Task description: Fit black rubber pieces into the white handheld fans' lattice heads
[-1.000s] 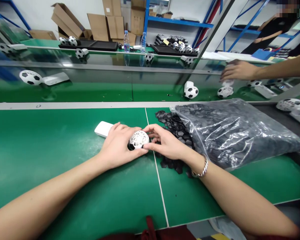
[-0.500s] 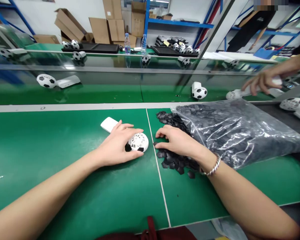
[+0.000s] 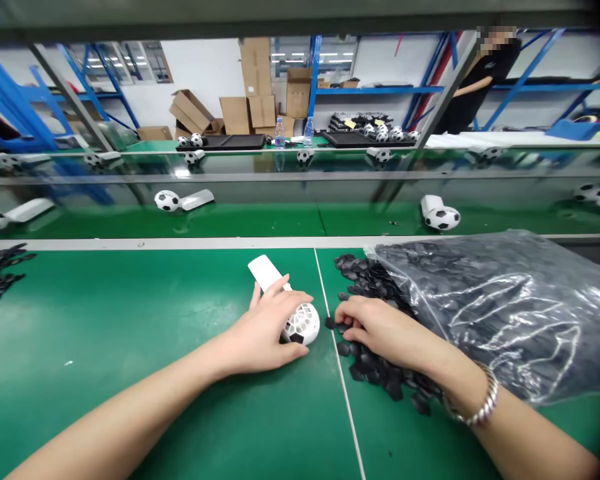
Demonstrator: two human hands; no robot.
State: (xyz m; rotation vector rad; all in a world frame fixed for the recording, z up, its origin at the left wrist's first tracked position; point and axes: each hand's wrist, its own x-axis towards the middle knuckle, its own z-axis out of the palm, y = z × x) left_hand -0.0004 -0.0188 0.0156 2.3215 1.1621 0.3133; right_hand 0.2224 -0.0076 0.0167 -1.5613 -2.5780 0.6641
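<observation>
My left hand [image 3: 273, 327] is wrapped around a white openwork football-shaped shell [image 3: 303, 323], which has a black patch low on its near side. A flat white handle [image 3: 265, 272] sticks out beyond my fingers, away from me. Just across the white line on the bench, my right hand [image 3: 373, 327] has its fingers curled at the left edge of a pile of small black pentagon pieces [image 3: 380, 373]. One black piece shows between thumb and fingertips there. Another loose pentagon [image 3: 330, 323] lies just left of the fingertips.
A clear plastic bag of black pieces [image 3: 510, 313] lies right of the pile. More black pieces [image 3: 0, 273] lie at far left. Beyond the white ledge [image 3: 205, 243], finished footballs with handles, such as this one [image 3: 443, 217], rest on a green belt. A person [image 3: 475, 93] stands at the back.
The view has tilted up and turned left. My right thumb and fingers have drawn closer together at the pile. The co-worker's hand at the right is out of view.
</observation>
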